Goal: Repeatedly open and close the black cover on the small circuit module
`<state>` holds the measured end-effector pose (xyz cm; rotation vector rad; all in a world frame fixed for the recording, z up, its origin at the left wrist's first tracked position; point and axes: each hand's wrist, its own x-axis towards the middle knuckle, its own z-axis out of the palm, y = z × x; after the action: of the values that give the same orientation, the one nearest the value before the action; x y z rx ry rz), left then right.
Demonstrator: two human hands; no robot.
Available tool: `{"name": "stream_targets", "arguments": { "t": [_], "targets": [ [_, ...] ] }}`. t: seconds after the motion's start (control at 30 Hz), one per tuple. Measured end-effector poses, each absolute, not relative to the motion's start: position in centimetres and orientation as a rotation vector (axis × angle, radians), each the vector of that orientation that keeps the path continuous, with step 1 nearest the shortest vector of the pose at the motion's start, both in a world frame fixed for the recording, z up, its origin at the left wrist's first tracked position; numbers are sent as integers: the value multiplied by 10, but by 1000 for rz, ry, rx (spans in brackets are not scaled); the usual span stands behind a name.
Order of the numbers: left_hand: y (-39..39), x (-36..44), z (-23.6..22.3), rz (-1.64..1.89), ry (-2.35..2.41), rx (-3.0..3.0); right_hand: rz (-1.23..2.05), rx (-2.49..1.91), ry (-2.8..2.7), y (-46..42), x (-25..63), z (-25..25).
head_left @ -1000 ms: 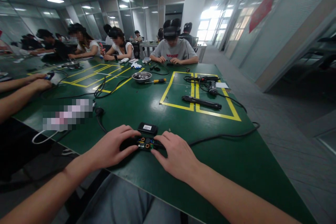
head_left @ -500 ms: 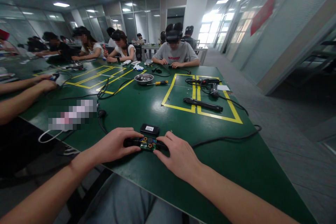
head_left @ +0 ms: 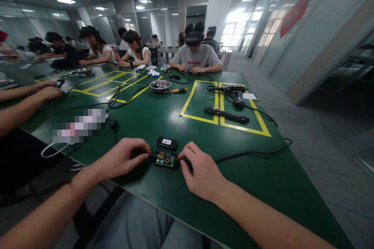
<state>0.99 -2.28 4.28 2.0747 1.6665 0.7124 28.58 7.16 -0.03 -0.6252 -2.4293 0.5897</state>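
Observation:
Just in front of me lies a small circuit board (head_left: 165, 160) with copper coils, seated in a black case on the green table. My left hand (head_left: 126, 158) is closed on the black cable (head_left: 151, 155) at the board's left end, thumb and forefinger together. On the opposite end, my right hand (head_left: 201, 169) pinches the black cable (head_left: 179, 159) where it leaves the case. Directly behind the board rests a black cover (head_left: 166, 142) bearing a white label. The palm sides of both hands are hidden.
A metal bowl (head_left: 160, 86) and a yellow-black screwdriver (head_left: 176, 91) stand farther back. To the right, a black stick-shaped tool (head_left: 227, 115) lies across yellow tape. At left are a blurred-out power strip (head_left: 80, 125) and a co-worker's hands (head_left: 50, 89). A cable (head_left: 253, 153) runs rightward.
Both hands have shifted outward from the board's edges onto the cables at its ends, so more of the board shows. The view has tilted slightly; the black cover stays behind the board.

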Motion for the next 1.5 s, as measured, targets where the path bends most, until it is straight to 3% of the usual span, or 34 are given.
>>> {"name": "stream_targets", "arguments": {
  "t": [0.77,1.17,1.33,1.5],
  "targets": [
    [-17,-3,25,757,1545,2147,519,-645,-2501,73,284,-1],
    [-8,5,47,477,1629,2403,488,-646,-2493,74,284,-3],
    [16,21,38,683,1684,2389,399,-649,-2488,73,282,-6],
    [47,26,30,506,1656,2370,396,-682,-2482,71,281,-6]
  ]
}}
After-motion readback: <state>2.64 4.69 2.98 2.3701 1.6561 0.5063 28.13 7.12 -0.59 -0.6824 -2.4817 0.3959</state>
